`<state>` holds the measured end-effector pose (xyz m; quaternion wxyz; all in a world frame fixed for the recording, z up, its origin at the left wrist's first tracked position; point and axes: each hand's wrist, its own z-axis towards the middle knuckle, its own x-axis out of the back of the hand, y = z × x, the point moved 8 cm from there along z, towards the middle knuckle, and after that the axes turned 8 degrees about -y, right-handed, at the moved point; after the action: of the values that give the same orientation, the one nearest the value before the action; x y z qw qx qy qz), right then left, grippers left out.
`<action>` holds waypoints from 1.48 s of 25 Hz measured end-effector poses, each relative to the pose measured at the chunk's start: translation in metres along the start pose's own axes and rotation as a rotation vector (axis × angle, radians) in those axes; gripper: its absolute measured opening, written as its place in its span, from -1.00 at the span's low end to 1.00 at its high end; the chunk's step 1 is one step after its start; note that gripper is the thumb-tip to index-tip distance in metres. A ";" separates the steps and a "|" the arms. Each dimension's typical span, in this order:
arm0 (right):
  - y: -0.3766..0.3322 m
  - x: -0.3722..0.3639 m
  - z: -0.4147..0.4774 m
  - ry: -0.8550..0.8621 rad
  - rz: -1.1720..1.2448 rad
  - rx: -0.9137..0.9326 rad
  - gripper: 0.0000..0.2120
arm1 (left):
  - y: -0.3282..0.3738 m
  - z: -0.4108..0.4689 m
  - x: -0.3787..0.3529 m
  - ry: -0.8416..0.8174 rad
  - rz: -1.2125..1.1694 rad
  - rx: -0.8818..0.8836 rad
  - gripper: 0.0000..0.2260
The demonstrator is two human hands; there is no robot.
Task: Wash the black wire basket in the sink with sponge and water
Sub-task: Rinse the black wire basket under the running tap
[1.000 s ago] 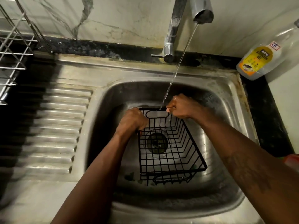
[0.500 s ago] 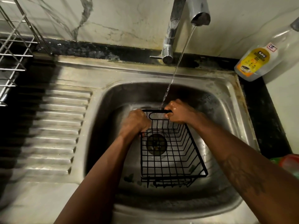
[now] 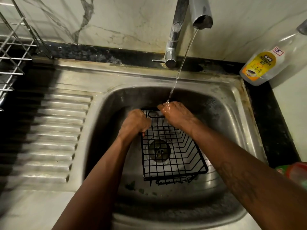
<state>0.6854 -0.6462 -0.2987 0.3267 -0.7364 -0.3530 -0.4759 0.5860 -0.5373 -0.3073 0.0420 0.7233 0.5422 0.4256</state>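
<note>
Compared with half a second ago, the water stream [image 3: 181, 67] no longer falls on the far rim but strikes the right hand [image 3: 176, 114]. The right hand and the left hand [image 3: 135, 123] each grip the far end of the black wire basket [image 3: 172, 160]. The basket sits in the sink [image 3: 232, 123] over the drain [image 3: 159, 151], opening upward, with its long axis running from frame centre toward lower right.

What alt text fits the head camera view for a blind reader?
A person's left hand and right hand grip the far end of a black wire basket in a steel sink while tap water runs onto the right hand. A dishwash gel bottle sits at right.
</note>
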 end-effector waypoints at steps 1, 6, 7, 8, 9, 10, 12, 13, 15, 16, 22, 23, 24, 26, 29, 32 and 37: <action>0.000 0.002 -0.001 0.012 0.020 -0.004 -0.68 | 0.001 -0.001 0.000 -0.002 0.013 -0.005 -0.79; -0.005 -0.004 0.007 0.062 -0.002 -0.093 -0.79 | -0.002 0.001 -0.003 -0.011 -0.032 0.066 -0.90; -0.006 -0.006 0.012 0.062 0.012 -0.114 -0.80 | -0.002 -0.001 -0.002 -0.008 -0.035 0.065 -0.91; -0.005 -0.007 0.018 0.056 0.054 -0.142 -0.79 | -0.002 -0.001 -0.003 -0.006 -0.031 0.059 -0.90; -0.002 -0.006 0.024 0.062 0.134 -0.177 -0.73 | -0.001 -0.003 -0.004 -0.006 -0.017 0.042 -0.87; 0.003 -0.007 0.030 0.056 0.230 -0.222 -0.66 | 0.001 -0.003 -0.005 -0.009 0.005 0.017 -0.83; 0.010 -0.008 0.034 0.051 0.353 -0.262 -0.59 | 0.003 -0.002 -0.005 -0.015 0.025 0.005 -0.80; 0.012 -0.010 0.033 0.047 0.398 -0.258 -0.62 | 0.001 -0.001 -0.004 -0.012 0.019 0.011 -0.81; 0.013 -0.013 0.027 0.025 0.478 -0.232 -0.75 | -0.003 0.000 -0.006 -0.008 -0.002 0.016 -0.85; 0.013 -0.015 0.024 0.013 0.486 -0.219 -0.79 | -0.002 0.000 -0.007 -0.012 0.001 0.006 -0.87; 0.014 -0.016 0.026 -0.031 0.431 -0.231 -0.86 | 0.001 0.000 -0.008 -0.042 -0.004 0.019 -0.90; 0.014 -0.017 0.026 -0.039 0.387 -0.230 -0.86 | 0.001 -0.001 -0.007 -0.045 -0.002 0.021 -0.91; 0.015 -0.018 0.025 -0.055 0.334 -0.232 -0.84 | 0.001 0.000 -0.006 -0.045 0.002 0.017 -0.90; 0.020 -0.023 0.019 -0.117 0.222 -0.271 -0.79 | 0.001 -0.001 -0.005 -0.034 0.026 0.002 -0.85; 0.030 -0.018 0.006 -0.143 0.063 -0.350 -0.83 | 0.003 -0.002 -0.005 -0.048 0.034 -0.011 -0.84; 0.019 0.000 0.000 0.063 0.032 -0.248 -0.82 | 0.000 -0.001 -0.008 -0.089 0.002 0.023 -0.92; -0.001 -0.002 0.000 0.074 0.239 -0.068 -0.71 | 0.002 0.003 -0.008 -0.102 0.039 0.009 -0.89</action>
<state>0.6844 -0.6462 -0.3001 0.3688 -0.7657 -0.2339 -0.4721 0.5891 -0.5433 -0.3122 0.0580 0.7545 0.5272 0.3866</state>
